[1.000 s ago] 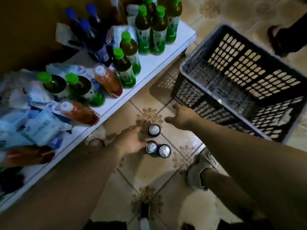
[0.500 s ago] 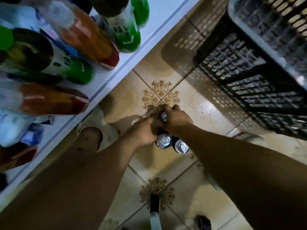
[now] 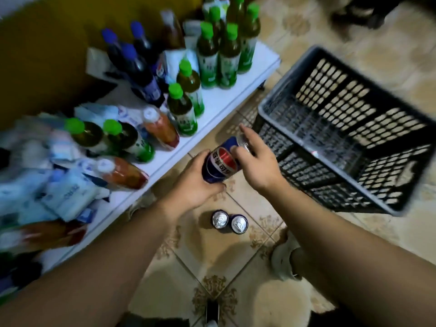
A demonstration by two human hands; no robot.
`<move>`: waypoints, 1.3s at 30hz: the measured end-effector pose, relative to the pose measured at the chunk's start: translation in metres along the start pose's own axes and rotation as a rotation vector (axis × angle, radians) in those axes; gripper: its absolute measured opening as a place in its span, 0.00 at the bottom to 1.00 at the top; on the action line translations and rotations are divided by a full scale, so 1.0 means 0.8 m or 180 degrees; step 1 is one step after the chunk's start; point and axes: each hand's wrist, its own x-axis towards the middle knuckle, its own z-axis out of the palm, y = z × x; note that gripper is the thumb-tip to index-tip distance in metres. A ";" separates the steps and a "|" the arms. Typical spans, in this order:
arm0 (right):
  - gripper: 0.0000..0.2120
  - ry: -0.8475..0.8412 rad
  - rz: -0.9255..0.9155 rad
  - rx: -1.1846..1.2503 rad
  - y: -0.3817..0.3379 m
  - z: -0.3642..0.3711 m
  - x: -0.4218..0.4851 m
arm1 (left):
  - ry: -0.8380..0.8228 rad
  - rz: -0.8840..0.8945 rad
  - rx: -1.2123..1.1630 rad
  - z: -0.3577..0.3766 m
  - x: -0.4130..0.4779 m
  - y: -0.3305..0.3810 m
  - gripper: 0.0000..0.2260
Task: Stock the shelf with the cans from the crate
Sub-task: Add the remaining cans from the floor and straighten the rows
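Blue can (image 3: 220, 161) in the curled grip of left hand (image 3: 191, 185) and right hand (image 3: 257, 161), beside black crate (image 3: 330, 161)

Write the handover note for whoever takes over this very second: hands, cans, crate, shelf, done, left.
Left hand grips the blue can round its lower body; right hand holds its top end. The can is tilted, in the air.
On the floor tiles under the hands, two more cans stand upright, side by side.
The crate is on the floor to the right; no cans visible inside.
The shelf holds bottles; no can seen on it.
Done: three cans out of the crate. Left: all three onto the shelf.
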 end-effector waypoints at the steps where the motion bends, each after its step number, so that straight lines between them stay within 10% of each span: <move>1: 0.29 0.0087 -0.0076 0.0187 -0.027 -0.007 -0.016 | 0.0076 0.0155 -0.0041 -0.014 -0.019 0.023 0.41; 10: 0.15 0.0100 -0.0685 0.1851 -0.271 -0.029 -0.167 | 0.0896 0.1286 -0.0407 -0.137 -0.225 0.194 0.35; 19: 0.08 -0.0519 -0.1729 0.1283 -0.433 0.038 -0.300 | 0.1712 0.1627 -0.0722 -0.237 -0.396 0.221 0.29; 39: 0.26 -0.1753 -0.2335 0.0437 -0.509 0.328 -0.322 | 0.2779 -0.1187 0.2358 -0.495 -0.549 -0.017 0.29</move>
